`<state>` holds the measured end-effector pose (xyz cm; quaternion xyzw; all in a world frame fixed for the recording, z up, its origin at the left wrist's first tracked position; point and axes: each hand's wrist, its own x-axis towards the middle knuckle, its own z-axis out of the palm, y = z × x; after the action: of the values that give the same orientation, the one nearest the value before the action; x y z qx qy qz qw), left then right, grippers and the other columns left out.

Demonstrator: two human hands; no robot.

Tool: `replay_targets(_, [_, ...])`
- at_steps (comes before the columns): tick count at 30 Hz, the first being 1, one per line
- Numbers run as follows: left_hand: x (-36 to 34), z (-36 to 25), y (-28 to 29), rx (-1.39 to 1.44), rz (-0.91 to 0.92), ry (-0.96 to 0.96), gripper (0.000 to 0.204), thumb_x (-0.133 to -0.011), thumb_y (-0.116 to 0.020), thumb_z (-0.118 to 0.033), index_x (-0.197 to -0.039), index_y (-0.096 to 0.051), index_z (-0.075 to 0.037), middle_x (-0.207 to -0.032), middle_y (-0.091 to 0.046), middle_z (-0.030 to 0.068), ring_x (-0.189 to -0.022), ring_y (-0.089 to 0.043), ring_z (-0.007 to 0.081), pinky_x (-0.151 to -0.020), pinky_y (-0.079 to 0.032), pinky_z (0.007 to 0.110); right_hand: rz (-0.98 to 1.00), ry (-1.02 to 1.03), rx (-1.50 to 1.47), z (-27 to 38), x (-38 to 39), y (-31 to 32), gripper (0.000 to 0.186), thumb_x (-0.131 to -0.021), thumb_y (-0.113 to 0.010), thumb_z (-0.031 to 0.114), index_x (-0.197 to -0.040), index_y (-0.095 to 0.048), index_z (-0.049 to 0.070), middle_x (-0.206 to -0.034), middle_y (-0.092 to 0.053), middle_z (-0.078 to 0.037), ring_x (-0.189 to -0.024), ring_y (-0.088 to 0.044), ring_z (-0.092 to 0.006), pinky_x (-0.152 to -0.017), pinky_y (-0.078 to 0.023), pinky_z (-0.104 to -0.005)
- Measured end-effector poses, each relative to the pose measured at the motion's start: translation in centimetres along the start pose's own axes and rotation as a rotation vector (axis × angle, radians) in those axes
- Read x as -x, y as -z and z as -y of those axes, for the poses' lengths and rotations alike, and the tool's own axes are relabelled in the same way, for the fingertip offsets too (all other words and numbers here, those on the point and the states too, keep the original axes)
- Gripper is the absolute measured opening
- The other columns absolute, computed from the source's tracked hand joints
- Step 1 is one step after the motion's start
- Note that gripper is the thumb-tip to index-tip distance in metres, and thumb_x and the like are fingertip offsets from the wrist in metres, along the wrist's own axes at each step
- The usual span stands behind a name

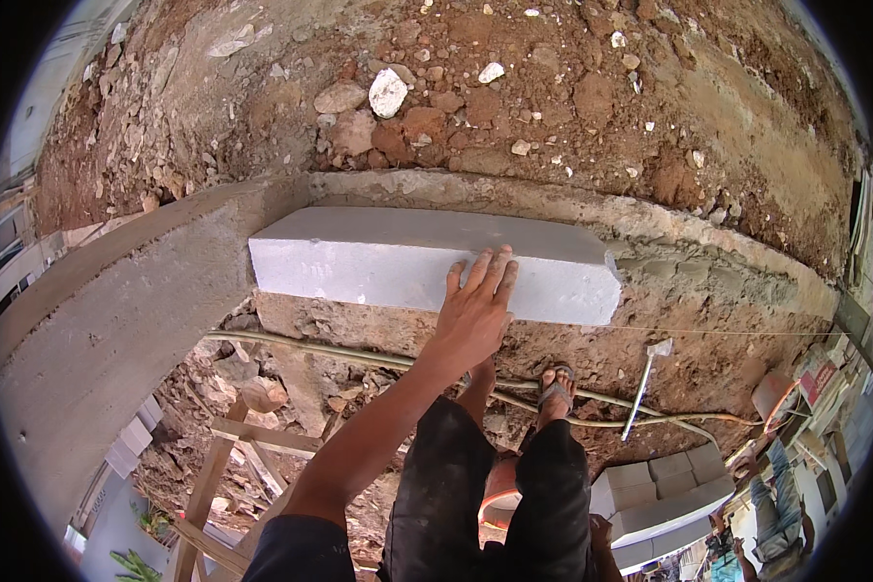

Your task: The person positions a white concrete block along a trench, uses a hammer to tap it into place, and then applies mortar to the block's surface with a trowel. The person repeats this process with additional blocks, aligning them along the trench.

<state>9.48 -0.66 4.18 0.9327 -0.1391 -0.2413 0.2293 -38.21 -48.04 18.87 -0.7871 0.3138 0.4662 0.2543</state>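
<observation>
Black trouser legs (441,495) are seen nearest, with an orange rounded container (501,502) partly hidden between them. Beyond, a long light-grey rectangular block (359,276) is set beside a thick grey concrete beam (136,272); its pale face is touched by the left hand (480,291), fingers extended, nothing gripped. By stacked grey blocks (684,500), the right hand (600,532) is partly hidden; its grip cannot be told. The ground is crossed by yellowish hoses (310,345) near a white-handled hammer-like tool (640,393).
</observation>
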Motion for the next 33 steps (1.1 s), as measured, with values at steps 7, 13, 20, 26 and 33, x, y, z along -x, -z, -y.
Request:
replay_targets(7, [0.3, 0.2, 0.5, -0.038, 0.074, 0.053, 0.070, -0.085, -0.071, -0.026, -0.144, -0.044, 0.000, -0.156, -0.031, 0.0157, -0.143, -0.029, 0.0321, -0.114, -0.023, 0.053, -0.046, -0.261, -0.222, 11.7, 0.5, 2.4, 0.034, -0.091, -0.062, 0.029, -0.101, -0.071, -0.002, -0.093, -0.072, -0.015, -0.084, -0.068, -0.0224, -0.072, -0.055, -0.0380])
replay_targets(13, [0.0, -0.3, 2.0, -0.090, 0.182, 0.081, 0.071, -0.084, -0.073, -0.024, -0.145, -0.044, -0.002, -0.157, -0.030, 0.0149, -0.144, -0.029, 0.0326, -0.114, -0.024, 0.054, -0.019, -0.254, -0.256, 13.1, 1.2, 1.6, 0.030, -0.091, -0.062, 0.028, -0.100, -0.072, 0.002, -0.090, -0.073, -0.011, -0.083, -0.068, -0.0189, -0.074, -0.053, -0.0354])
replay_targets(20, [-0.7, -0.2, 2.3, -0.141, 0.212, 0.127, 0.071, -0.083, -0.075, -0.022, -0.145, -0.045, -0.005, -0.160, -0.028, 0.0107, -0.144, -0.030, 0.0304, -0.116, -0.024, 0.051, -0.096, -0.121, -0.207, 9.4, 0.5, 1.1, 0.026, -0.088, -0.064, 0.028, -0.094, -0.073, 0.004, -0.088, -0.073, -0.009, -0.081, -0.069, -0.0194, -0.072, -0.053, -0.0354])
replay_targets(26, [-2.3, 0.2, 1.3, -0.035, 0.140, 0.123, 0.067, -0.083, -0.075, -0.018, -0.143, -0.047, -0.008, -0.148, -0.044, 0.0193, -0.135, -0.044, 0.0377, -0.111, -0.035, 0.049, -0.103, -0.215, -0.359, 1.7, -2.5, -3.5, 0.024, -0.087, -0.065, 0.028, -0.090, -0.073, 0.005, -0.087, -0.073, -0.010, -0.080, -0.070, -0.0204, -0.072, -0.053, -0.0357])
replay_targets(33, [-3.8, 6.0, 0.7, -0.274, 0.149, 0.192, 0.073, -0.088, -0.070, -0.017, -0.149, -0.034, 0.000, -0.145, -0.047, 0.0239, -0.135, -0.045, 0.0398, -0.112, -0.036, 0.044, -0.273, -0.145, -0.348, -3.1, -1.5, -4.7, 0.024, -0.082, -0.055, 0.015, -0.096, -0.071, 0.005, -0.093, -0.071, -0.016, -0.086, -0.069, -0.0321, -0.079, -0.055, -0.0407])
